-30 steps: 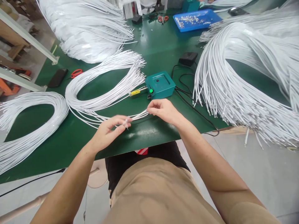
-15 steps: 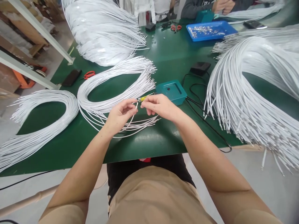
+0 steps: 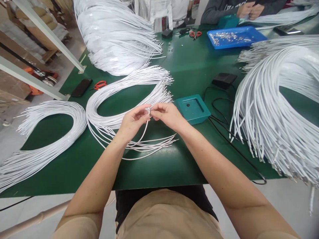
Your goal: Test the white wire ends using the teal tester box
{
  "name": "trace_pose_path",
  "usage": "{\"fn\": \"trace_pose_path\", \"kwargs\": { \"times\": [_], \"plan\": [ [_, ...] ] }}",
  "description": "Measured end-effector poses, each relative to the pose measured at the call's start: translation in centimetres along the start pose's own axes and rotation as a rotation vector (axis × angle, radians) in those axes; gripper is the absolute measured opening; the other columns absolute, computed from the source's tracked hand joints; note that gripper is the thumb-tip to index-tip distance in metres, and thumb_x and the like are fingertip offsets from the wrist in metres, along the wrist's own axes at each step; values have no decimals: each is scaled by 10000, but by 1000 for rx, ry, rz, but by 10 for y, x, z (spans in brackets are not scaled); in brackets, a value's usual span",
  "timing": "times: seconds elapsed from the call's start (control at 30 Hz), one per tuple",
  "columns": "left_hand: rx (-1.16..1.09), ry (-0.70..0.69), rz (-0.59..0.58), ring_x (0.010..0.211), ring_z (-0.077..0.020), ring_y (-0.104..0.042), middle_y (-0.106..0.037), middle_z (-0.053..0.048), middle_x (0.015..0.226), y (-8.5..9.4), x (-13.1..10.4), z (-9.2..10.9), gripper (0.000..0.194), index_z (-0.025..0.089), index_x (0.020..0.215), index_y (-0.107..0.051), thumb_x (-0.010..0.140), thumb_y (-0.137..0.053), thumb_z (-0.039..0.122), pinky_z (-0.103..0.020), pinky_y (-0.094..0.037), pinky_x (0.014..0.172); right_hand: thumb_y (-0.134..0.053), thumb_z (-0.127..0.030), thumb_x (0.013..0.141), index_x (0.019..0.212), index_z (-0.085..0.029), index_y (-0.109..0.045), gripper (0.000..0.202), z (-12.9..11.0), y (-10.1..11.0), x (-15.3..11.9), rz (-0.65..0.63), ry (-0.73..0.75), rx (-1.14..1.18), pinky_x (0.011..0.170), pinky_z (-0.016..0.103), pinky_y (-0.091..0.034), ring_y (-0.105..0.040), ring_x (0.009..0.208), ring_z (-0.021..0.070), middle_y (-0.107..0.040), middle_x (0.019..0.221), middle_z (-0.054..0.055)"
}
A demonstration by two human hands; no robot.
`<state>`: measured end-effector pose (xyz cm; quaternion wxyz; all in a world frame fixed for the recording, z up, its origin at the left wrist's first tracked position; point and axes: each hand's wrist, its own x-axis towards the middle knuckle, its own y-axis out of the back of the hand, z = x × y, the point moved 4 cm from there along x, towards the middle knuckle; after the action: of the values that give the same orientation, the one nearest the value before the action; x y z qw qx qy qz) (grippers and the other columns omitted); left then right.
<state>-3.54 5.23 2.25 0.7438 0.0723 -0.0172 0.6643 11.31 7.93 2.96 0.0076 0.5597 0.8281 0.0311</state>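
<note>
My left hand (image 3: 133, 122) pinches the end of a thin white cable (image 3: 145, 130) between thumb and fingers. The cable hangs from the pinch and curves down toward loose strands. Closed fingertips of my right hand (image 3: 166, 114) meet the same cable end from the right. Any small part at the tip is hidden by the fingers. Just behind my hands lies a looped bundle of white cables (image 3: 92, 105), its cut ends pointing right. A teal box (image 3: 199, 116) with a shallow recess stands right of my right hand.
Another cable loop (image 3: 76, 116) lies left, a phone (image 3: 81, 87) and red-handled snips (image 3: 100, 85) behind it. A large cable heap (image 3: 256, 86) fills the right. Black cords (image 3: 239, 156) trail from the box. Farther back are a blue tray (image 3: 234, 44) of small parts and a co-worker's hands (image 3: 250, 10).
My right fingertips have closed in on the cable end beside my left fingers. The yellow piece seen by the right hand is now out of sight. The whole view has shifted slightly.
</note>
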Motion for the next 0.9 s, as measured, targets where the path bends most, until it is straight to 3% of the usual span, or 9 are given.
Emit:
{"fn": "trace_pose_path", "kwargs": {
  "times": [0.17,0.3,0.47,0.57,0.67,0.8,0.9],
  "plan": [
    [52,-54,26,749,-129,-590,-638,-10,811,-1,7,-3,357,209,1095,-689,753,-741,294,-273,-504,749,-573,-197,794,770,-150,-635,82,-1,4,2,-29,-120,72,668,233,-515,-603,646,95,-655,704,5],
    [89,-43,57,789,-144,-597,-650,-23,854,-2,8,-7,369,211,1118,-682,764,-726,304,-290,-510,783,-628,-312,778,784,-163,-637,149,6,6,5,55,-47,7,682,243,-526,-614,667,109,-656,724,0],
    [59,-23,80,753,-125,-555,-591,-12,840,2,9,-11,358,220,1090,-696,744,-745,300,-273,-505,757,-597,-233,728,683,-169,-597,78,18,7,9,108,-48,-105,691,271,-527,-620,649,128,-627,636,-15],
    [22,-23,94,749,-117,-533,-546,-10,863,5,9,-14,352,240,1076,-705,733,-759,297,-273,-510,750,-572,-214,732,736,-160,-618,71,17,7,9,99,-93,24,677,274,-533,-625,645,126,-656,699,1],
    [-26,-21,65,751,-121,-541,-540,-6,849,5,9,-19,345,252,1089,-703,751,-749,300,-294,-517,770,-602,-217,733,858,-156,-649,146,15,1,9,44,-46,137,703,266,-528,-626,683,117,-667,763,-3],
    [-79,-28,18,753,-127,-571,-555,-4,832,1,9,-24,324,250,1085,-703,767,-742,292,-307,-516,779,-650,-240,730,774,-146,-640,104,17,-3,8,8,28,112,735,261,-507,-612,686,108,-653,705,-14],
    [-26,-57,6,771,-137,-579,-568,-13,853,-2,8,-23,311,248,1080,-706,773,-736,289,-311,-513,782,-672,-242,720,761,-143,-651,109,18,1,6,-2,-44,93,718,260,-510,-609,666,105,-663,693,-10]
  ]
}}
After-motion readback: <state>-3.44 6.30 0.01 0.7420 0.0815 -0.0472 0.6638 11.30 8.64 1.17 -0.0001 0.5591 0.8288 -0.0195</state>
